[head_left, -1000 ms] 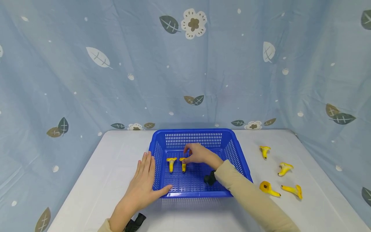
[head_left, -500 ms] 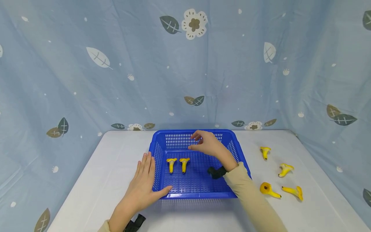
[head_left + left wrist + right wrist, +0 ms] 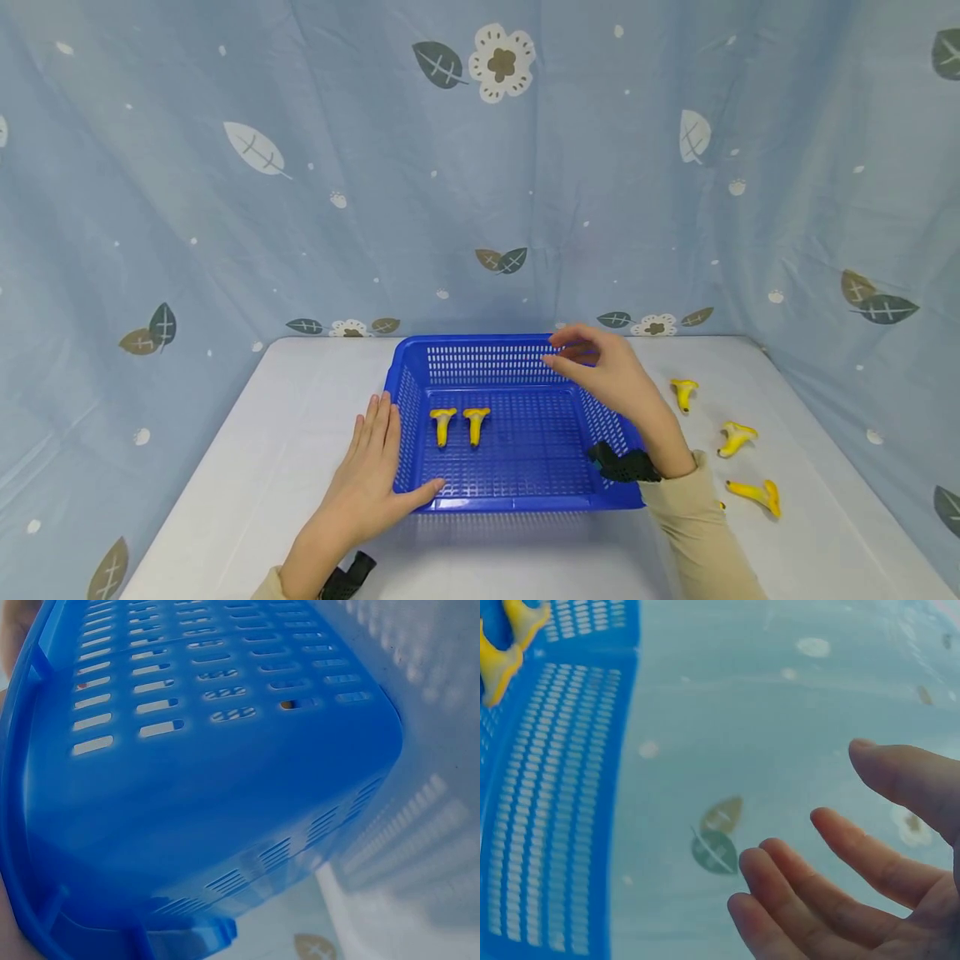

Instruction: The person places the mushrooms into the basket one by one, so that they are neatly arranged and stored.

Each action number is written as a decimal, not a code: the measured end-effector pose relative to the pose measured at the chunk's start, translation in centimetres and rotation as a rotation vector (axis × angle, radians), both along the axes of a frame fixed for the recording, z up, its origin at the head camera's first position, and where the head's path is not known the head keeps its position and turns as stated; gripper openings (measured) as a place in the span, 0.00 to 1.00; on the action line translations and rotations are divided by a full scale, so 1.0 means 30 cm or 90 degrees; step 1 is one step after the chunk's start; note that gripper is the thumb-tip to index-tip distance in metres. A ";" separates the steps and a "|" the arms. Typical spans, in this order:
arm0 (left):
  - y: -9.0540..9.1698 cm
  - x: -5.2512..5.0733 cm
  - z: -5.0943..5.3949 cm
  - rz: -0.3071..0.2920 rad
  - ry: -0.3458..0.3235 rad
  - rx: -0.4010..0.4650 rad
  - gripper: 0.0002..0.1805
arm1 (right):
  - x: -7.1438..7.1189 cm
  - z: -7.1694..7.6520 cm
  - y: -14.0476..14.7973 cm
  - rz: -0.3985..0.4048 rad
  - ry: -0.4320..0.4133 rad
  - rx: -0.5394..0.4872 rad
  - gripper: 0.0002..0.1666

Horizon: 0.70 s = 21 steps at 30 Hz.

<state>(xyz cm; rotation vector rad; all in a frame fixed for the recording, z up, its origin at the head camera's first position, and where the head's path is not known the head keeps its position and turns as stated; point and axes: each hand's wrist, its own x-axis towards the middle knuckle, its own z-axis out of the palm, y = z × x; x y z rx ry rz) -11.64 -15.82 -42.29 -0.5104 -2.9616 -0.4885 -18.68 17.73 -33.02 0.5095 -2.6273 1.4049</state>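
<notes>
Two yellow mushrooms with flared caps, a left one and a right one, lie side by side in the blue plastic basket. My left hand rests against the basket's left rim, fingers straight and thumb over the front edge. The left wrist view shows the slotted outer wall. Above the basket's back right part hovers my right hand, fingers loosely bent and holding nothing. In the right wrist view its fingers are spread apart, with the mushrooms at the far upper left.
Right of the basket, several more yellow mushrooms lie on the white table: one at the back, one in the middle, one nearer. Another is mostly hidden behind my right sleeve. A patterned blue curtain hangs behind.
My right hand let go of the right mushroom in the basket, rose, and moved right toward the basket's right side. My left hand stayed on the rim.
</notes>
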 end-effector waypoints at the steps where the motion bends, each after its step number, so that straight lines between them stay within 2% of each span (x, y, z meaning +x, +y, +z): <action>1: 0.000 0.000 0.001 0.000 0.000 0.000 0.67 | 0.012 0.004 0.020 -0.008 0.012 -0.007 0.16; 5: 0.000 -0.003 0.003 -0.003 0.001 0.000 0.67 | 0.060 0.012 0.107 -0.043 0.058 -0.006 0.13; 10: -0.001 -0.004 0.002 -0.004 0.002 -0.004 0.67 | 0.114 -0.004 0.233 -0.076 0.079 -0.002 0.12; 13: -0.004 -0.002 -0.001 -0.002 0.000 -0.002 0.67 | 0.134 -0.028 0.313 -0.069 0.079 -0.008 0.12; 17: -0.005 0.000 -0.003 -0.001 -0.003 0.001 0.67 | 0.146 -0.075 0.416 -0.034 0.071 -0.023 0.11; 21: -0.001 0.000 -0.001 -0.003 0.000 -0.002 0.67 | 0.156 -0.127 0.495 -0.004 0.069 -0.005 0.12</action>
